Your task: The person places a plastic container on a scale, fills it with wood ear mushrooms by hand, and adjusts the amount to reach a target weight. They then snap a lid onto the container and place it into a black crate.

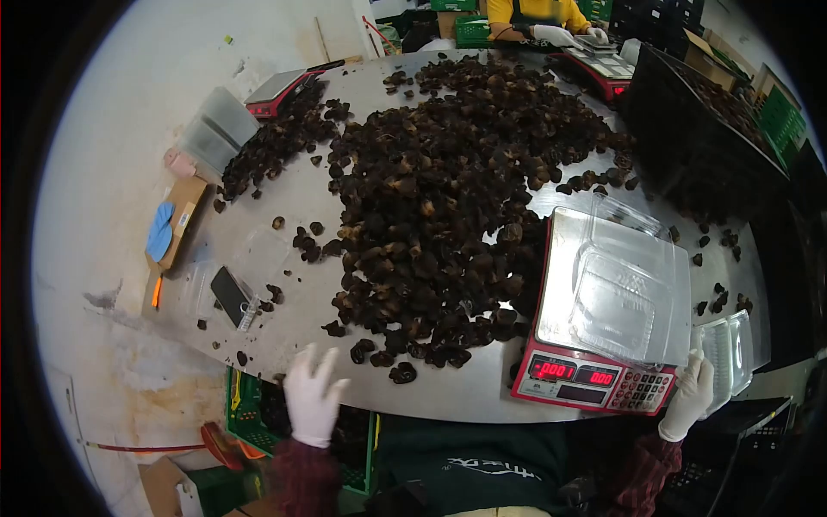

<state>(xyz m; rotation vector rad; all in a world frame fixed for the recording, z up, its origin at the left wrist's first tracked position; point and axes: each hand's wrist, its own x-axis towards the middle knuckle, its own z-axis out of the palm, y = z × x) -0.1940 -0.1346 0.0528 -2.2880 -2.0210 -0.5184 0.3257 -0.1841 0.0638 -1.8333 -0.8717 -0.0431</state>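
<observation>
My left hand (313, 394), in a white glove, hovers by the near table edge with its fingers spread and nothing in them. My right hand (691, 392), also white-gloved, is at the scale's right front corner, its fingers closed on the edge of clear plastic containers (729, 349). Beside it stands a red and silver digital scale (564, 297) showing -0.001 and 0.00. A clear plastic clamshell container (616, 297) lies opened out on the scale's plate. A large heap of dark brown, mushroom-like pieces (431, 202) covers the middle of the table.
On the left of the steel table (297, 258) lie a phone (231, 295) and a cardboard box (179, 220) with a blue glove. A second scale (277, 92) and a third scale (601, 67) stand farther back. A black bin (698, 129) is at right. A co-worker (534, 26) handles containers opposite.
</observation>
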